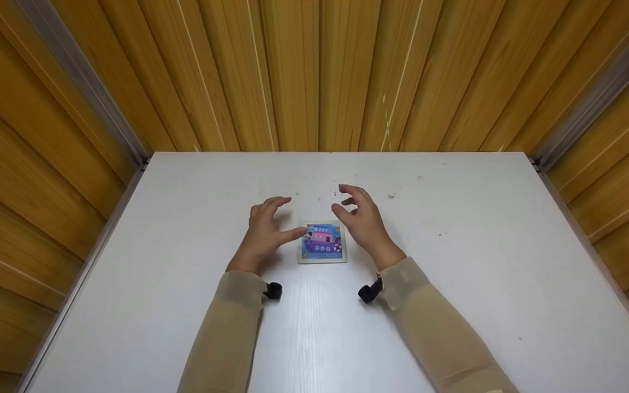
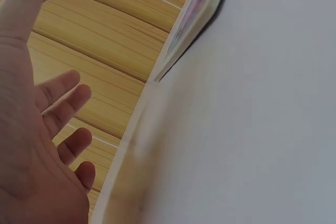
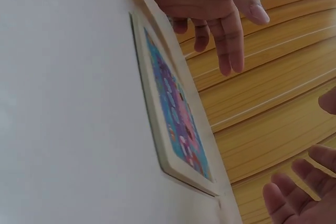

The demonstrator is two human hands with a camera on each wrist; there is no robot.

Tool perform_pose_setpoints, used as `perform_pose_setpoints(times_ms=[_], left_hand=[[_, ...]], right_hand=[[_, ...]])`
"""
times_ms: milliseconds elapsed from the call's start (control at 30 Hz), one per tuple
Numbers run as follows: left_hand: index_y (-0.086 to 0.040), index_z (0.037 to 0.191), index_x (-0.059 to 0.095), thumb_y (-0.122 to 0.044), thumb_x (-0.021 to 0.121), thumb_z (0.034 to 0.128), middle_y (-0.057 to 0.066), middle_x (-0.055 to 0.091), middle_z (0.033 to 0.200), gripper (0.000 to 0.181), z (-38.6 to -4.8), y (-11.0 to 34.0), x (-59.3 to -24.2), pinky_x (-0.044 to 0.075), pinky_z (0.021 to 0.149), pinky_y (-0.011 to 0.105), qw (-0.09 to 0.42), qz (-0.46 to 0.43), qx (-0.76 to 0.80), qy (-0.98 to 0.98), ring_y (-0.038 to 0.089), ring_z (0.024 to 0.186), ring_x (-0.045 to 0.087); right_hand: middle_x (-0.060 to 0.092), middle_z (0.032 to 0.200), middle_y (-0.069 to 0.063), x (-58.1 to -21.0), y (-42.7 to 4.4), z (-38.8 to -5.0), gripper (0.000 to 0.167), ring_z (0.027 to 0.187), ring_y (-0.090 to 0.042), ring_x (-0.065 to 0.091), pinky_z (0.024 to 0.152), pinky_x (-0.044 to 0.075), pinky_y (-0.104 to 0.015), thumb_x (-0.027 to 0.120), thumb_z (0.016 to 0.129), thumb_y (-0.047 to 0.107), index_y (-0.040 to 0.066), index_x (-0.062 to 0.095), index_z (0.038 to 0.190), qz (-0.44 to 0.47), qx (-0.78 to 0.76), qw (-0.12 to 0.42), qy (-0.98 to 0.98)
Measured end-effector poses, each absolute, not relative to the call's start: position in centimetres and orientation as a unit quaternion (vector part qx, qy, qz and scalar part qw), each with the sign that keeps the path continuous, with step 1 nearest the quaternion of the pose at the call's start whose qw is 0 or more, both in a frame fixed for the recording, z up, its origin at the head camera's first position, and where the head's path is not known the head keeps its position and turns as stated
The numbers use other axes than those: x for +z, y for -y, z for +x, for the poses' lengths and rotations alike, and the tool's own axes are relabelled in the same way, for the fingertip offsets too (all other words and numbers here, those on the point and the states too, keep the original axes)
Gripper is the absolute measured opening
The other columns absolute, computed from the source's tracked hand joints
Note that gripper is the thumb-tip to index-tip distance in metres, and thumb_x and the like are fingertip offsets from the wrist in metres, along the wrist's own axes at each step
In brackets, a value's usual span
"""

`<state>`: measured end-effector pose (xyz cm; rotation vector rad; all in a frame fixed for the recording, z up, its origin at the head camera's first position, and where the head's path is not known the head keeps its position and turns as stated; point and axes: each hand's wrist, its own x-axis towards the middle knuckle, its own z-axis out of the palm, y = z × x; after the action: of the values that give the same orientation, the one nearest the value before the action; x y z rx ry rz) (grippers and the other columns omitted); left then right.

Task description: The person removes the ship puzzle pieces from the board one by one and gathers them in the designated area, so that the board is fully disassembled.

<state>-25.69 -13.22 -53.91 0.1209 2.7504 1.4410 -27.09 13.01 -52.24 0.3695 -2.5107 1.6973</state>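
Head: picture board, white table, panelling

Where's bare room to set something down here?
It's bare left of the left sleeve and between the sleeves, nearer than the picture board. The table right of the right sleeve holds only specks. Crowded: the board, between left hand and right hand.
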Motion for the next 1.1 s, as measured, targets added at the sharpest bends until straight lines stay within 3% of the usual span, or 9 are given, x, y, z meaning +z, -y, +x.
perform_pose_setpoints(times_ms=[200, 333, 500, 667, 967, 1100], left_hand=[[-0.029, 0.167, 0.055, -0.055, 0.105, 0.0746, -0.001, 0.046, 0.178, 0.108, -25.9, 13.3, -54.0, 0.037, 0.139, 0.063, 0.052, 0.073, 0.428, -0.9, 0.032, 0.162, 0.033], [-0.025, 0.164, 0.061, -0.054, 0.11, 0.0672, 0.001, 0.052, 0.174, 0.112, -26.0, 13.5, -53.8, 0.038, 0.138, 0.059, 0.06, 0.104, 0.397, -0.91, 0.031, 0.159, 0.036], [-0.025, 0.163, 0.062, -0.055, 0.11, 0.0649, -0.001, 0.052, 0.172, 0.113, -25.8, 13.7, -53.9, 0.041, 0.136, 0.059, 0.081, 0.12, 0.364, -0.92, 0.03, 0.156, 0.037], [-0.025, 0.159, 0.066, -0.048, 0.111, 0.0662, -0.004, 0.054, 0.166, 0.106, -25.5, 13.8, -54.0, 0.046, 0.133, 0.058, 0.094, 0.116, 0.362, -0.92, 0.028, 0.153, 0.039], [-0.023, 0.161, 0.064, -0.044, 0.109, 0.0698, -0.002, 0.053, 0.168, 0.104, -25.2, 14.0, -54.0, 0.047, 0.132, 0.057, 0.101, 0.128, 0.358, -0.919, 0.03, 0.153, 0.04], [-0.022, 0.161, 0.065, -0.045, 0.109, 0.0706, -0.003, 0.053, 0.169, 0.103, -25.3, 14.1, -54.2, 0.046, 0.132, 0.057, 0.101, 0.133, 0.358, -0.919, 0.03, 0.153, 0.04]], right_hand=[[0.059, 0.162, -0.015, -53.1, -12.0, -27.0, 0.064, 0.11, -0.021, 0.063, 0.089, 0.054, -0.028, 0.075, 0.108, 0.019, 0.006, 0.053, 0.166, 0.131, 0.527, 0.011, 0.84], [0.059, 0.16, -0.013, -53.1, -11.6, -26.9, 0.065, 0.104, -0.02, 0.06, 0.088, 0.054, -0.029, 0.08, 0.105, 0.02, 0.006, 0.056, 0.164, 0.157, 0.506, -0.013, 0.848], [0.055, 0.164, -0.008, -53.5, -11.3, -26.7, 0.065, 0.12, -0.025, 0.063, 0.109, 0.056, -0.042, 0.084, 0.104, 0.029, 0.01, 0.06, 0.162, 0.182, 0.464, -0.064, 0.864], [0.056, 0.157, -0.012, -53.7, -10.8, -26.5, 0.071, 0.142, -0.033, 0.061, 0.13, 0.049, -0.054, 0.086, 0.102, 0.04, 0.009, 0.061, 0.161, 0.197, 0.423, -0.082, 0.881], [0.059, 0.14, -0.016, -53.9, -9.8, -25.8, 0.067, 0.127, -0.035, 0.063, 0.118, 0.055, -0.051, 0.087, 0.1, 0.041, 0.004, 0.069, 0.153, 0.212, 0.35, -0.064, 0.91], [0.06, 0.14, -0.016, -53.9, -9.5, -25.6, 0.064, 0.13, -0.036, 0.062, 0.12, 0.054, -0.051, 0.086, 0.101, 0.039, 0.005, 0.068, 0.152, 0.208, 0.341, -0.065, 0.915]])
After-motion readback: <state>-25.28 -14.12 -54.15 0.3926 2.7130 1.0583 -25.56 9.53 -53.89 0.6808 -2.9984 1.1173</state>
